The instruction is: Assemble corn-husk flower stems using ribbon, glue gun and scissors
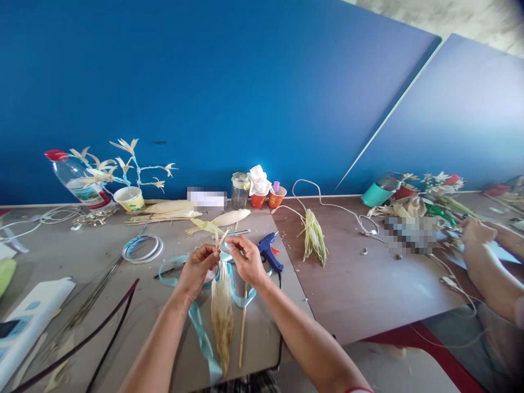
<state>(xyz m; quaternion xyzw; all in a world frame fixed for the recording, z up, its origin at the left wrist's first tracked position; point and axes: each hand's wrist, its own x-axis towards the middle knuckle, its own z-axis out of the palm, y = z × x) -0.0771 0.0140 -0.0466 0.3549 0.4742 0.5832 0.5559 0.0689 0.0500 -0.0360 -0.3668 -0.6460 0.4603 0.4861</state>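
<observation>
Between finger and thumb, my left hand (pixel 204 262) pinches a small pale corn husk flower (pixel 220 238), its narrow petals pointing up. Close beside it, my right hand (pixel 247 260) is closed in a pinch on what looks like a light blue ribbon (pixel 200 333) at the flower's base. Loops of this ribbon lie around both hands, and one length runs down toward the table's front edge. Below the hands lies a long dried corn husk (pixel 222 316), browner at its lower end. A thin wooden stick (pixel 242 338) is to its right.
A blue glue gun (pixel 270 252) lies right of my hands, its cable running off the front. Behind stand a glass jar (pixel 240 190), red paper cups (pixel 277 196) and a potted husk-flower branch (pixel 129 198). A husk bundle (pixel 314 240) lies right. Another person's arm (pixel 489 267) reaches in.
</observation>
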